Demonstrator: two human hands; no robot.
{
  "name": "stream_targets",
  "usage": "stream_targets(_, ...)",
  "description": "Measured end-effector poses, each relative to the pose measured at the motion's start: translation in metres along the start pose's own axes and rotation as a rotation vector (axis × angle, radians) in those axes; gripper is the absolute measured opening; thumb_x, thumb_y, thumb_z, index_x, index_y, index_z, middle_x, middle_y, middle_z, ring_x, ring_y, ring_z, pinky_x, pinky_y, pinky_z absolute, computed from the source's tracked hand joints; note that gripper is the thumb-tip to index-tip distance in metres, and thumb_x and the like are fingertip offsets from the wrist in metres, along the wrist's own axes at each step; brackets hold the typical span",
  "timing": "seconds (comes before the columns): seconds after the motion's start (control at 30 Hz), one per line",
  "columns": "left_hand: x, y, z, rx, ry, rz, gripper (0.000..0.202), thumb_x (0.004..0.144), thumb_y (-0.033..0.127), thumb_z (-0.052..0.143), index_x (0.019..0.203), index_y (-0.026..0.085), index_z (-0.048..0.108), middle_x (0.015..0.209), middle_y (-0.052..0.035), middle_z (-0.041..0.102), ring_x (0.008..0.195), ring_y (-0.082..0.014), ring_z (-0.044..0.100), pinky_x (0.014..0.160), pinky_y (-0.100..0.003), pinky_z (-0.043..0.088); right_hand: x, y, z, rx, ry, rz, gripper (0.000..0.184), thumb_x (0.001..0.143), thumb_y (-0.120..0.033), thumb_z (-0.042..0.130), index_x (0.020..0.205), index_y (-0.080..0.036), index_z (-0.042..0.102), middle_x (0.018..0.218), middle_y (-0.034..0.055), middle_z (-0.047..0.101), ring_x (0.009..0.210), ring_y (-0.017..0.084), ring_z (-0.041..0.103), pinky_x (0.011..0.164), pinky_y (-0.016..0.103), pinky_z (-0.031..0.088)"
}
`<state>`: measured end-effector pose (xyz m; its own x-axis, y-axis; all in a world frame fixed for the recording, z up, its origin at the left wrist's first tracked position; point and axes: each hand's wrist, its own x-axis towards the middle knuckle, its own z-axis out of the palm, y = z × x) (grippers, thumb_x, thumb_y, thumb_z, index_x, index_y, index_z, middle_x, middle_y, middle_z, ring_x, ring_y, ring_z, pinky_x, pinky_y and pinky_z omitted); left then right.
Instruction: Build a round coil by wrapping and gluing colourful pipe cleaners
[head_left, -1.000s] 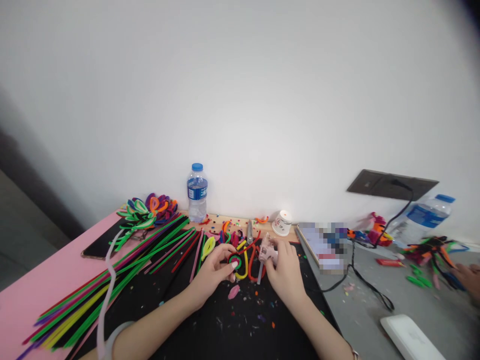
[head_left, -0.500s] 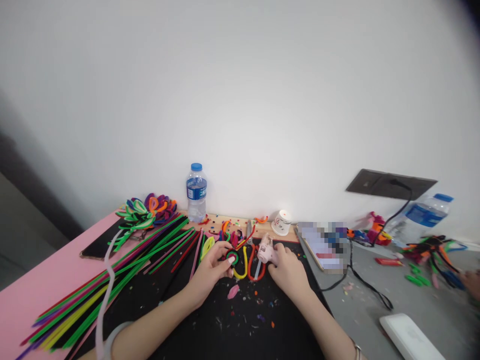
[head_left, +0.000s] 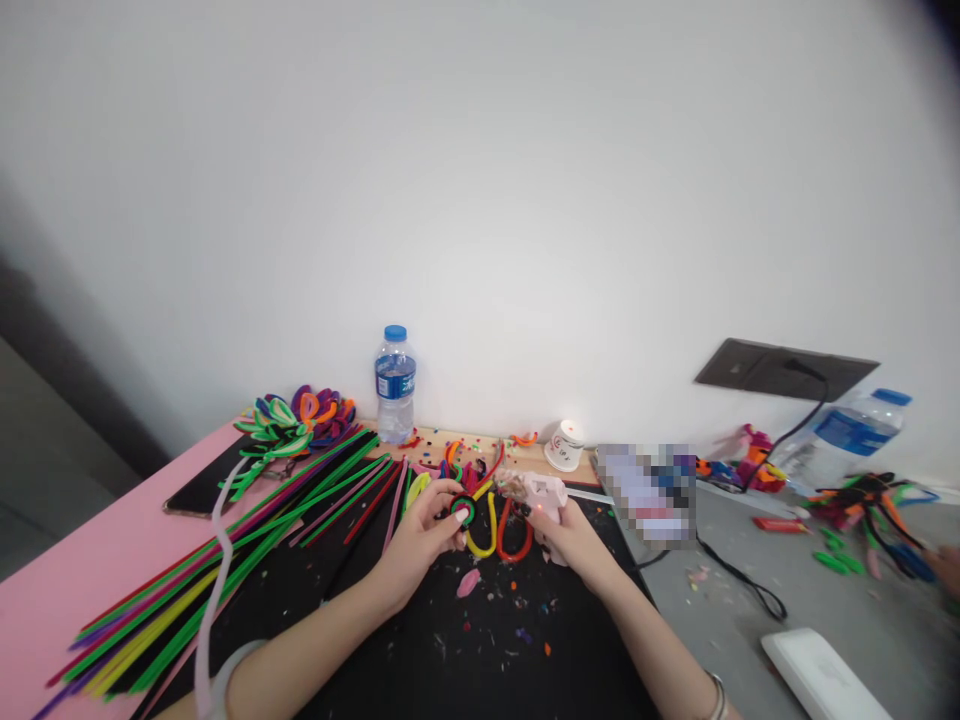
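My left hand [head_left: 431,525] pinches a small coil of pipe cleaner [head_left: 463,511], green and black around a red middle. In my right hand [head_left: 571,540] is a pale pink hot glue gun [head_left: 546,494], its nozzle pointing left toward the coil and a clear glue stick [head_left: 591,496] sticking out behind it. A small light glows on the gun near my fingers. Between the hands lie scissors with yellow and orange handles [head_left: 515,552], or bent pipe cleaners of that look; I cannot tell. A pink petal-shaped piece [head_left: 469,583] lies on the black mat [head_left: 420,650].
Long pipe cleaners [head_left: 225,560] spread across the left, beside a looped bunch [head_left: 281,425]. A water bottle [head_left: 395,385] and paper cup [head_left: 564,446] stand by the wall. To the right are a phone [head_left: 645,495], cable [head_left: 739,575], white box [head_left: 821,670] and another person's hand [head_left: 946,565].
My right hand has raised the glue gun and turned it from pointing up and away to pointing left, near the coil. My left hand stays almost still.
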<state>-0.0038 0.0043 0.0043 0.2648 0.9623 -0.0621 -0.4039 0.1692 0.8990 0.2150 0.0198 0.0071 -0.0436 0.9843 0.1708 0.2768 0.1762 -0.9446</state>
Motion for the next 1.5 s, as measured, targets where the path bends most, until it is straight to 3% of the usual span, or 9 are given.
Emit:
stream_targets(0.07, 0.0003, -0.0004, -0.0005, -0.012, 0.004, 0.003, 0.029, 0.075, 0.032, 0.070, 0.096, 0.024, 0.051, 0.087, 0.0043, 0.052, 0.061, -0.0060, 0.053, 0.062, -0.023, 0.042, -0.0020, 0.0028, 0.0010, 0.105, -0.101, 0.120, 0.010, 0.077, -0.029, 0.060, 0.074, -0.020, 0.057, 0.043, -0.0096, 0.047, 0.032, 0.009, 0.041, 0.031, 0.021, 0.039)
stream_targets(0.17, 0.0002, -0.0004, -0.0006, -0.028, 0.014, 0.007, 0.029, 0.075, 0.031, 0.070, 0.095, 0.024, 0.051, 0.084, 0.0053, 0.050, 0.061, -0.0063, 0.052, 0.063, -0.023, 0.043, -0.0052, 0.0017, 0.0002, 0.252, -0.219, 0.259, 0.020, 0.078, -0.039, 0.060, 0.078, -0.020, 0.053, 0.050, -0.0089, 0.047, 0.034, 0.008, 0.040, 0.034, 0.022, 0.042)
stream_targets(0.43, 0.0002, -0.0003, -0.0005, -0.026, 0.028, 0.010, 0.027, 0.074, 0.030, 0.070, 0.093, 0.024, 0.052, 0.081, 0.0057, 0.051, 0.061, -0.0062, 0.053, 0.061, -0.021, 0.043, -0.0054, 0.0014, -0.0021, 0.474, -0.379, 0.425, 0.041, 0.070, -0.057, 0.066, 0.077, -0.018, 0.054, 0.047, -0.0097, 0.043, 0.034, 0.005, 0.035, 0.032, 0.019, 0.038)
stream_targets(1.5, 0.0022, -0.0068, -0.0029, 0.037, -0.002, 0.044, 0.020, 0.079, 0.027, 0.066, 0.095, 0.024, 0.054, 0.088, 0.0038, 0.054, 0.062, -0.0055, 0.054, 0.059, -0.019, 0.043, -0.0069, 0.0031, 0.0052, 0.545, -0.389, 0.455, 0.041, 0.067, -0.054, 0.072, 0.075, -0.018, 0.053, 0.044, -0.0106, 0.044, 0.032, 0.004, 0.035, 0.031, 0.017, 0.036)
